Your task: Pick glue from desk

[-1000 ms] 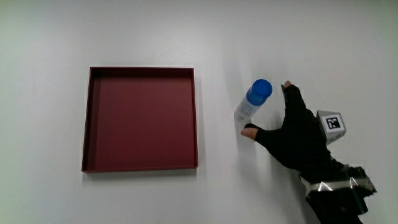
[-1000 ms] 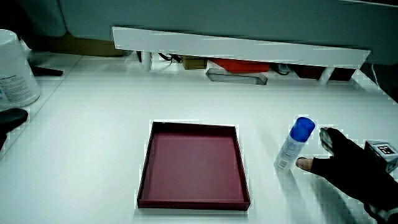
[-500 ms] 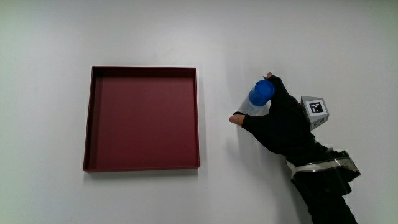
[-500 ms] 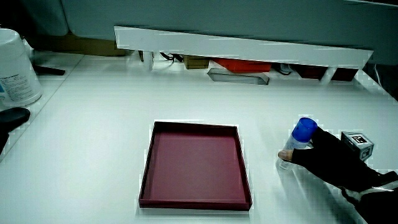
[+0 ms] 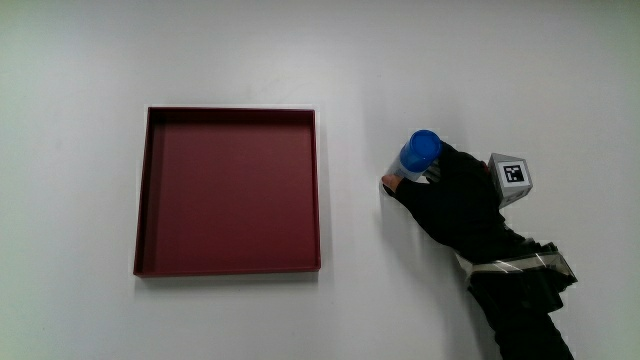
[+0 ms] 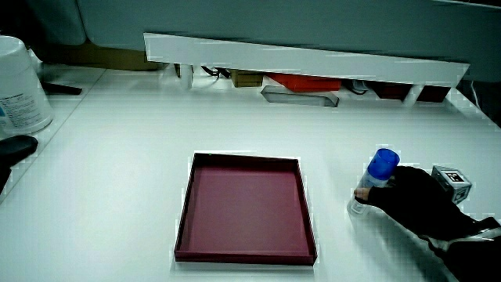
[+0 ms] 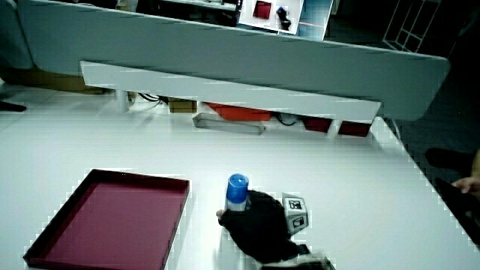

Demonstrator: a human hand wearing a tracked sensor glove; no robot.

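A glue stick (image 5: 415, 158) (image 6: 377, 171) (image 7: 237, 193) with a white body and a blue cap stands upright on the white table, beside the dark red tray (image 5: 229, 190). The black-gloved hand (image 5: 447, 201) (image 6: 411, 200) (image 7: 259, 219) is wrapped around the stick's body, with the thumb on the tray side and the fingers curled round it. The patterned cube (image 5: 511, 177) sits on the back of the hand. The glue stick's base rests on the table.
The shallow dark red tray (image 6: 244, 207) (image 7: 105, 223) holds nothing. A low white partition (image 6: 305, 56) (image 7: 225, 94) runs along the table edge farthest from the person, with red and grey items under it. A white tub (image 6: 19, 84) stands at a corner.
The hand slid up to the glue stick and its fingers, spread a second ago, closed around the body. The stick stays standing in the same spot.
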